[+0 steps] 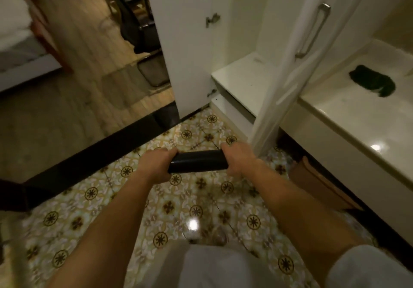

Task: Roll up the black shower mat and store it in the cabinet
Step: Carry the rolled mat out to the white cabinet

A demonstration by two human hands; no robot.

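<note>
The black shower mat [197,161] is rolled into a tight tube and held level above the patterned floor tiles. My left hand [156,165] grips its left end and my right hand [238,159] grips its right end. Just beyond it stands the white cabinet, with one door [190,42] swung open to the left and another door [290,64] with a long metal handle open to the right. A bare white shelf [241,80] shows between the doors.
A white counter [357,113] runs along the right, with a dark green cloth [372,82] on it. A brown cardboard piece [317,185] leans under it. A black threshold strip [100,151] divides the tiles from wooden flooring on the left.
</note>
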